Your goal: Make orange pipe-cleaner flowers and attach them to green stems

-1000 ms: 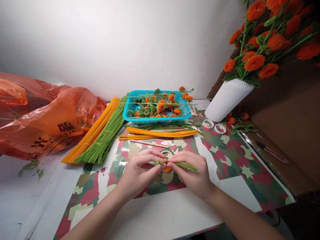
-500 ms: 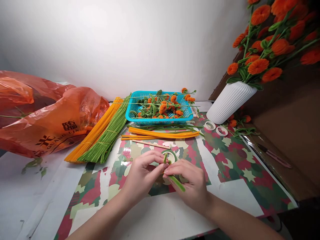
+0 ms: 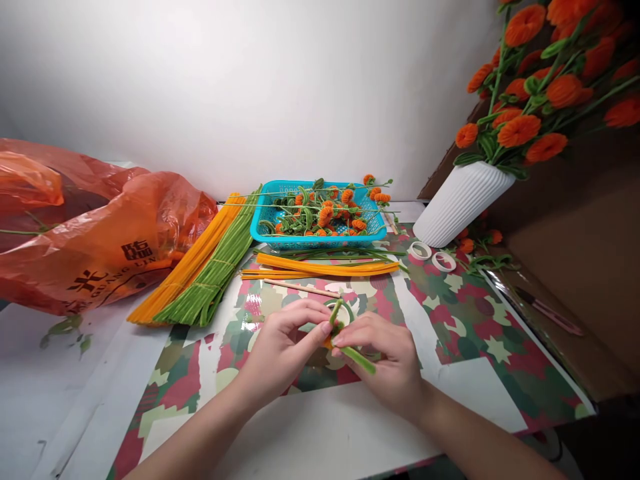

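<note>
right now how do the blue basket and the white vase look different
The blue basket is low and wide; the white vase is tall and narrow. The basket is perforated, while the vase is ribbed. Orange flowers lie tangled in the basket, while others rise from the vase. Both hold orange flowers.

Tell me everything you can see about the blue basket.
The blue basket looks like plastic: rectangular, with rounded corners, a smooth rim and perforated walls. It stands upright near the white wall, holding orange flowers and green stems and leaves; a few stems cross the rim on both sides. The green bundle lies by its left side; whether they touch is unclear. The left hand and right hand do not touch it.
</note>
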